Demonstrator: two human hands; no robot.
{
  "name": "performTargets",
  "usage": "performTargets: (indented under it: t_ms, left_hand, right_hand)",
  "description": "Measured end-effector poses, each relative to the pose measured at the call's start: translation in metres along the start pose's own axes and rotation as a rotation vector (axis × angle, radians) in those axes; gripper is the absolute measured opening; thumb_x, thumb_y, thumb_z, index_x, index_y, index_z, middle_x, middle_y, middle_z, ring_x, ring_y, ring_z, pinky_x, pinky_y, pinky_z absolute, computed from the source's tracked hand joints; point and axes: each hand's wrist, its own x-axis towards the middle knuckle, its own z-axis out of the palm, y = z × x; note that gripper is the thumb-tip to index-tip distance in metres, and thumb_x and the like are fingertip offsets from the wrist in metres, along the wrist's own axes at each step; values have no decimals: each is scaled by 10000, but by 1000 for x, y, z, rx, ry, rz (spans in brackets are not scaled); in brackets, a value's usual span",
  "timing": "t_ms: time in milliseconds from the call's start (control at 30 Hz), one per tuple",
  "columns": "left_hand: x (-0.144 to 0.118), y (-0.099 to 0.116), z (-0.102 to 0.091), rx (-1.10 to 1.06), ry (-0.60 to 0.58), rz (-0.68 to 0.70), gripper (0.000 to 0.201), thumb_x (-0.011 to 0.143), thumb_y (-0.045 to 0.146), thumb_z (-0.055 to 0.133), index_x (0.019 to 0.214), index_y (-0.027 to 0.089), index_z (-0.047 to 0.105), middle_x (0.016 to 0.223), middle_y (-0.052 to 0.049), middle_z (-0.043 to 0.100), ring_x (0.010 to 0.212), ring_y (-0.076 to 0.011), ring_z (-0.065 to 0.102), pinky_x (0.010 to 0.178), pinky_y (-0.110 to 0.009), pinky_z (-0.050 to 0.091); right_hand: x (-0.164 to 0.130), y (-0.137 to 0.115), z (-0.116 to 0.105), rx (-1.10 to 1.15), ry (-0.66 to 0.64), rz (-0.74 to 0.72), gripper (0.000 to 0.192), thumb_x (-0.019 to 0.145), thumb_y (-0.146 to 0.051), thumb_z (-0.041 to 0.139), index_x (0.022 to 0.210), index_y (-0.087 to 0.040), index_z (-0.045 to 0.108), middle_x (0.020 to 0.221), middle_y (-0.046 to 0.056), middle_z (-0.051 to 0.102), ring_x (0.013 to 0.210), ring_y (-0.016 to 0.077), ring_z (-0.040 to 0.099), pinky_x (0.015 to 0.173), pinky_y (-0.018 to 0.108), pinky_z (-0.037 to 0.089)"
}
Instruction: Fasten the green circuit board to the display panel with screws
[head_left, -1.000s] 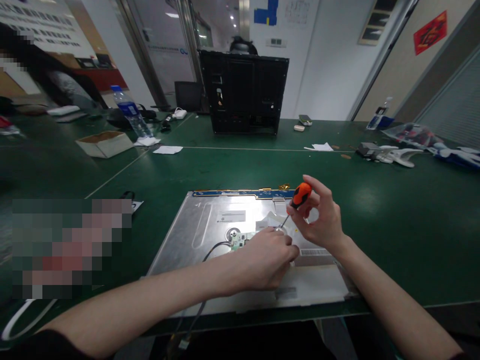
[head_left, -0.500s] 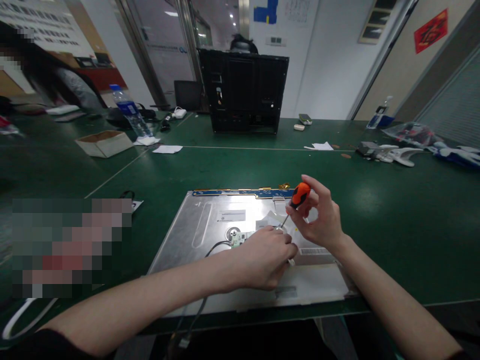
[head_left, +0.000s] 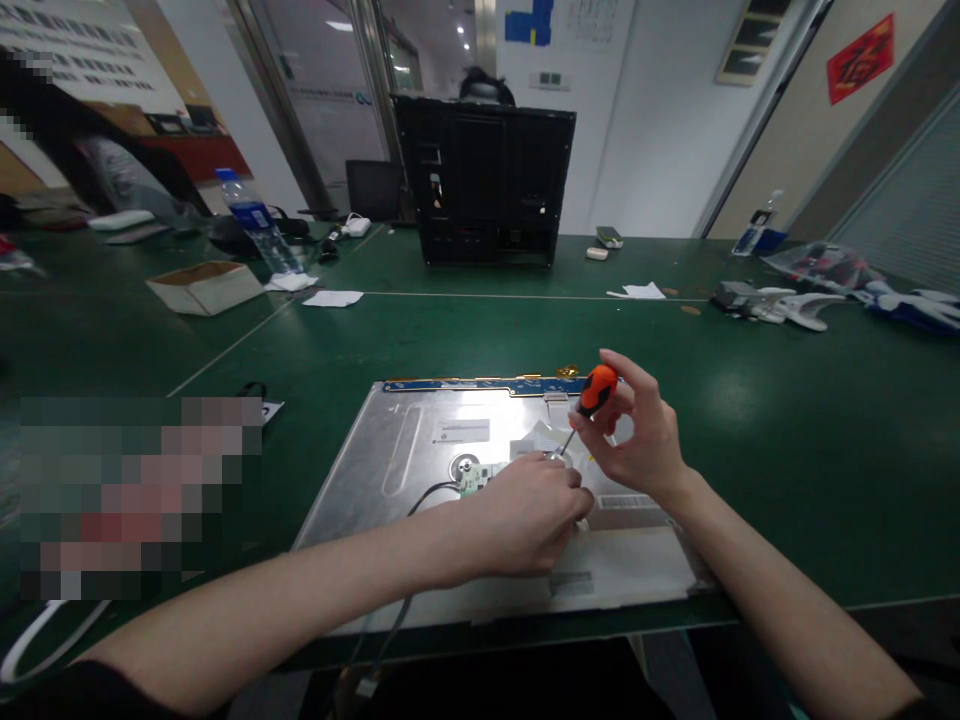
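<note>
A screwdriver with an orange and black handle is pinched between the fingers of my right hand. Its thin shaft slants down to the back of a silver display panel, beside my left fingers. My left hand rests curled over the panel's middle, fingers closed; whatever they grip is hidden. From under this hand peeks a small green circuit board, with a black cable running off it toward the table's front edge. Along the panel's far edge lies a long blue circuit strip.
A black monitor housing stands upright at the back of the green table. To the left are an open cardboard box and a water bottle. White-and-grey gloves lie at the right. A person is at the far left.
Both hands and the screwdriver hold nearly the same pose. The whole view has shifted very slightly.
</note>
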Motion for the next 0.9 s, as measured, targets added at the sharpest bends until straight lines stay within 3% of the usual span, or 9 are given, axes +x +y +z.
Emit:
performTargets:
  t_ms: [367,900]
  left_hand:
    - [-1,-4,-6,1,-55,-1,134,729,43,592,755,156,660,738,-63,662,650,-204,614,561,-311,415]
    - [-1,-9,1,-1,-40,37,116,849,109,598,805,165,690,737,-48,674,679,-198,617,620,-318,418]
  right_hand:
    - [1,-3,-1,-8,-5,0,676,878,-218,603,1464,-285,271,747,-63,635,440,85,525,379,208,448]
    - [1,-2,-1,12,4,-17,699,876,-199,612,1478,-282,268,749,-64,635,447,84,528,378,201,445]
